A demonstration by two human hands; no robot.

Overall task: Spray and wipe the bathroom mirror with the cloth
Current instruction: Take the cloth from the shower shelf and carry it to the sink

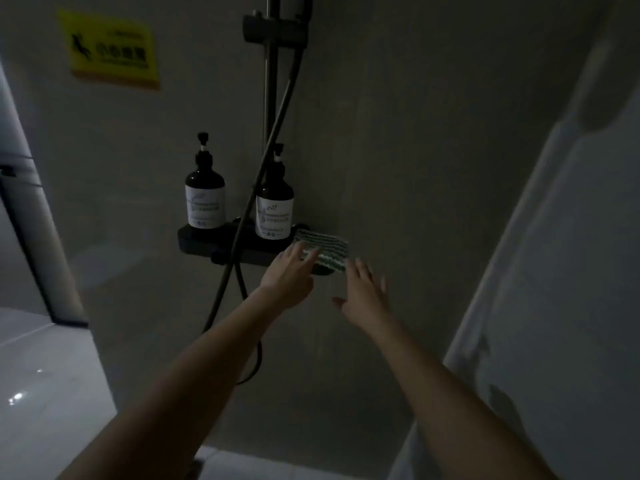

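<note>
A green-and-white striped cloth (327, 249) lies folded on the right end of a dark shower shelf (201, 242) on the grey wall. My left hand (289, 273) reaches out with straight fingers, and its fingertips touch the cloth's left edge. My right hand (363, 294) is open with spread fingers just below and to the right of the cloth, its fingertips close to the cloth's lower corner. No mirror or spray bottle is in view. The room is dim.
Two dark pump bottles (205, 199) (274, 211) stand on the shelf. A shower rail (272, 74) and hose (249, 202) run down past them. A yellow warning sign (110, 50) is on the wall. A pale panel (571, 271) rises at the right.
</note>
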